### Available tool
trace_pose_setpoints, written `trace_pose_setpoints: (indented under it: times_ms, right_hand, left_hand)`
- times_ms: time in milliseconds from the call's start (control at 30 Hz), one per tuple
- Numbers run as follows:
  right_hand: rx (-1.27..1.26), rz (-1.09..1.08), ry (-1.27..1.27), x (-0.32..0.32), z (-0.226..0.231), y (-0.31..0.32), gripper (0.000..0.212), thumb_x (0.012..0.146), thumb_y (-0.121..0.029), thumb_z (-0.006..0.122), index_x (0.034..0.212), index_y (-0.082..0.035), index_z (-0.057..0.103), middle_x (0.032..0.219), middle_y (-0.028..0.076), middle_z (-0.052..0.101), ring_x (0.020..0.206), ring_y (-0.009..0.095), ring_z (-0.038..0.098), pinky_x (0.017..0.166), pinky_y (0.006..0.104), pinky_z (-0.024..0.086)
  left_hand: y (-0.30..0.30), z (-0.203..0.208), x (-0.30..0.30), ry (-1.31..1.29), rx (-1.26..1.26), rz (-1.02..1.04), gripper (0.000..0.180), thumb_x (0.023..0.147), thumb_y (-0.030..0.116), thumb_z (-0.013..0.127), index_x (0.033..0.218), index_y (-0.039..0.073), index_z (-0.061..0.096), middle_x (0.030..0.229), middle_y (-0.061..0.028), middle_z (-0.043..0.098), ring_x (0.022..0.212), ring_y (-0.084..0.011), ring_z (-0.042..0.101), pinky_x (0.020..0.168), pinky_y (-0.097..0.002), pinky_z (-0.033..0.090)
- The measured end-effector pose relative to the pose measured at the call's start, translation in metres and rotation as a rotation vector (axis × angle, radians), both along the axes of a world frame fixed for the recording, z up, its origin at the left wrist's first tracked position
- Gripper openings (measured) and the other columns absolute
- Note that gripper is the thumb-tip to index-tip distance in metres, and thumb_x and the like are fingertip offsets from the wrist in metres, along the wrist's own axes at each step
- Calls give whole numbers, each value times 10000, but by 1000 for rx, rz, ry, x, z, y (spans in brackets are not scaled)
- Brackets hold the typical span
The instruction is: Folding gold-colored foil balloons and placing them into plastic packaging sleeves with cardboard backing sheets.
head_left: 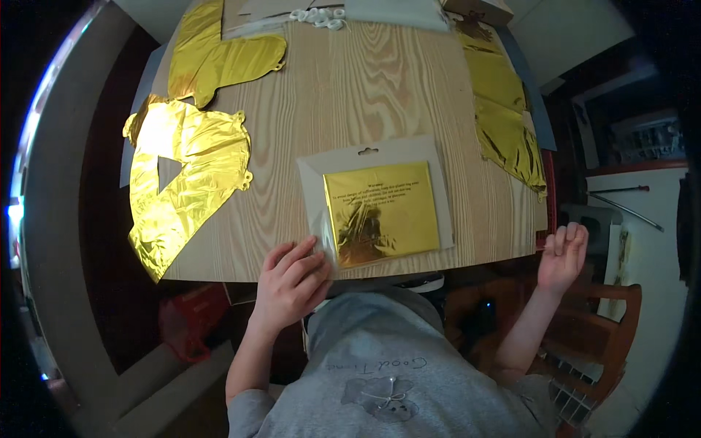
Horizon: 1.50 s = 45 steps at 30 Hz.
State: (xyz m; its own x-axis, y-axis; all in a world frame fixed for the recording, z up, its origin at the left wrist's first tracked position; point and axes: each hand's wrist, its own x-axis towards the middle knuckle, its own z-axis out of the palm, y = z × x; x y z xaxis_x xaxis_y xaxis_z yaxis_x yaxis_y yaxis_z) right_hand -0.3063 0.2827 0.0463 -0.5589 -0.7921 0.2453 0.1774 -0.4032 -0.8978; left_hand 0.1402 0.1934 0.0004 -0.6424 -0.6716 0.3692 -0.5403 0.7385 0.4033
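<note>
A clear plastic packet (444,191) with a folded gold foil sheet (409,226) inside lies flat near the table's front edge, its hang hole at the far side. Beside its near left corner, my left hand (292,283) rests palm down; its bent, slightly spread fingers touch the clear edge. My right hand (564,259) is raised past the table's right front corner, away from the packet. Its fingers curl in together, with nothing visible in them.
Flat gold foil balloons lie at left, one with a triangular opening (212,153) and an angled one (234,62) behind it. Another gold foil balloon (504,109) runs along the right edge. White rings (319,16), a clear plastic sheet (398,11) and a box (482,9) are at the back. A wooden chair (621,328) stands at right.
</note>
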Motion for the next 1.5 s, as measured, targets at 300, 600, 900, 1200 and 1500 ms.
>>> trace_pose_setpoints:
  times_ms: [300,600,900,1200,1500]
  right_hand:
    - [184,422,1541,105,4,-32,327,742,-200,752,1067,-175,722,1155,-31,675,663,162,589,610,276,491]
    - [215,442,1634,105,-25,-53,365,783,-281,716,1134,-180,717,1279,-26,633,553,141,552,557,260,492]
    - [35,476,1566,86,-32,-47,389,778,-364,728,1100,-148,700,1230,19,644,638,143,650,570,278,523]
    - [35,387,1761,90,-30,-18,441,706,-336,770,1096,-141,701,1214,-38,655,541,107,523,513,256,451]
    - [-23,195,1635,98,-45,-11,259,713,-270,792,924,-135,726,1054,-47,713,520,99,518,485,248,405]
  left_hand:
    - [2,-5,2,-39,-4,2,205,713,126,768,895,109,676,1126,-39,644,1183,-235,589,983,-455,434]
    - [3,-8,2,-113,-59,7,204,723,126,738,919,117,683,1205,-26,643,1179,-223,592,976,-434,436]
    - [4,-4,2,-94,-26,4,265,722,170,767,960,103,673,1208,-32,640,1178,-231,596,986,-440,427]
    - [11,-19,-3,26,-217,-42,218,721,53,749,922,83,670,1049,-59,682,1030,-223,663,828,-374,515]
    - [9,-21,0,85,-175,-29,164,721,48,767,851,98,682,980,-29,698,991,-190,686,812,-355,513]
